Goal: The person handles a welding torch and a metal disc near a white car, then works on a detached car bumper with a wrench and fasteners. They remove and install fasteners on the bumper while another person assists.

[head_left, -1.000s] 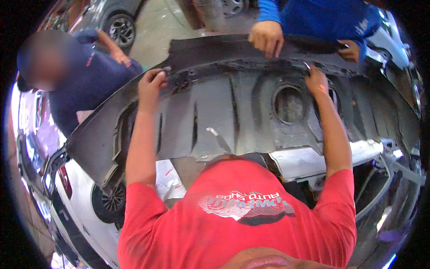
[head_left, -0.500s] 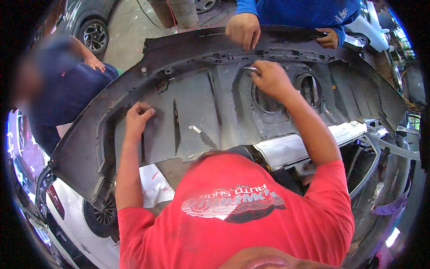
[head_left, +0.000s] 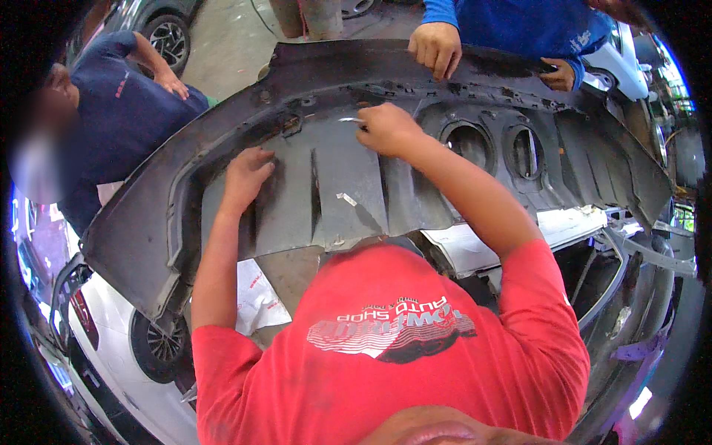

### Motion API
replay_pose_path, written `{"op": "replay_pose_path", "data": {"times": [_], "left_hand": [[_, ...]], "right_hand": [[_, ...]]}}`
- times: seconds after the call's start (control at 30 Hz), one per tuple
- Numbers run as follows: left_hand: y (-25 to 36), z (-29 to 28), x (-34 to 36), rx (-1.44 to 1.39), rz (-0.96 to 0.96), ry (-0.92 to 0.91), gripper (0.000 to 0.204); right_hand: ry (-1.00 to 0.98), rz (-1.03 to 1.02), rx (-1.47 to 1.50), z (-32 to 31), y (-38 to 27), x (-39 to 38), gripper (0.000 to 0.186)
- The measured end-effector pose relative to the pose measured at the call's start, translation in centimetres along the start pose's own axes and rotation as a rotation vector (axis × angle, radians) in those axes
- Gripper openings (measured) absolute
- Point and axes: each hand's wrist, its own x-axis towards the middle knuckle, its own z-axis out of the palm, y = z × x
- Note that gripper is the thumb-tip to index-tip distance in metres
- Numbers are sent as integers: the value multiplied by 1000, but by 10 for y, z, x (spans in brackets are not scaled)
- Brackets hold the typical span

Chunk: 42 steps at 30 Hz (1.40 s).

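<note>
A large dark plastic bumper piece [head_left: 341, 185], lying across in front of me, shows ribs, slots, a row of clips and two round openings toward the right. My left hand [head_left: 251, 174] rests on its left part, fingers bent and a little apart, with nothing visible in them. My right hand [head_left: 387, 130] is closed on a slim silver tool [head_left: 348, 119] at the upper middle of the piece, just below the clip row. A small pale label [head_left: 346, 199] sits lower on the ribbed surface.
A person in blue [head_left: 512, 30] has both hands at the far edge of the piece. Another person in navy [head_left: 133, 119] stands at the left. Beneath are white sheeting [head_left: 256, 297], a white panel [head_left: 549, 226] and a wheel [head_left: 159, 345]. Cars stand behind.
My right hand has moved leftward along the piece with the silver tool. My left hand has dropped away from the upper inner lip onto the ribbed surface below.
</note>
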Motion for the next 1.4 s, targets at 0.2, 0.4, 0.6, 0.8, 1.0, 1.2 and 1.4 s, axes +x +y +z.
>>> {"op": "replay_pose_path", "data": {"times": [0.2, 0.4, 0.6, 0.8, 1.0, 1.2, 1.4], "left_hand": [[-6, 6, 18, -18, 45, -35, 38], [-3, -2, 16, 67, 165, -26, 37], [-1, -6, 19, 99, 156, -56, 40], [3, 1, 22, -44, 23, -78, 42], [11, 7, 26, 93, 143, -125, 42], [24, -1, 19, 9, 109, -77, 41], [44, -7, 6, -281, 17, -44, 39]], "right_hand": [[-89, -29, -38, 19, -23, 15, 38], [-241, -16, 24, 11, 1, 34, 29], [-188, -65, 21, 27, 10, 35, 32], [-200, -17, -8, 39, 1, 29, 31], [-106, -9, 23, 2, -12, -6, 38], [259, 36, 100, -63, 32, -76, 47], [258, 626, -159, -112, 151, -103, 65]]}}
